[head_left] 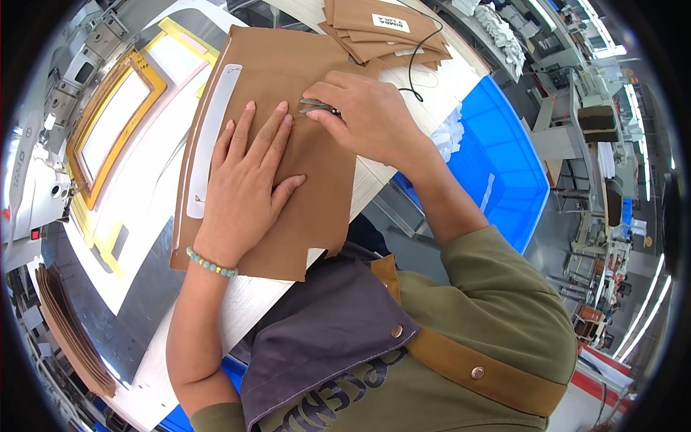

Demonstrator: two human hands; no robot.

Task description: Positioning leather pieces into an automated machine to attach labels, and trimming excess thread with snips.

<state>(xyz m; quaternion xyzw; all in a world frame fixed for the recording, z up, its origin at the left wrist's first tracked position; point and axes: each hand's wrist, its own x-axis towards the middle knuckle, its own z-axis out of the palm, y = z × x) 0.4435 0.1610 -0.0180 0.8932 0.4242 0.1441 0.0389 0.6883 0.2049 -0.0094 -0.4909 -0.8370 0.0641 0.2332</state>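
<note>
A brown panel [324,209] of leather or fabric lies on the work table in front of me, with a long white strip [214,144] along its left side. My left hand [248,173] rests flat on the panel, fingers stretched out and spread, a beaded bracelet at the wrist. Closed around a small pair of thread snips [314,106] is my right hand [371,119]. The snips' blades point left, just over the panel and close to my left fingertips. Their handles are mostly hidden in my right hand.
Beyond the panel is a pile of brown pieces [389,39] with a black cord [411,72] beside it. A blue bin [515,158] stands at the right. To the left are a yellow frame [85,169] and a machine [32,180]; more brown pieces [68,324] hang at lower left.
</note>
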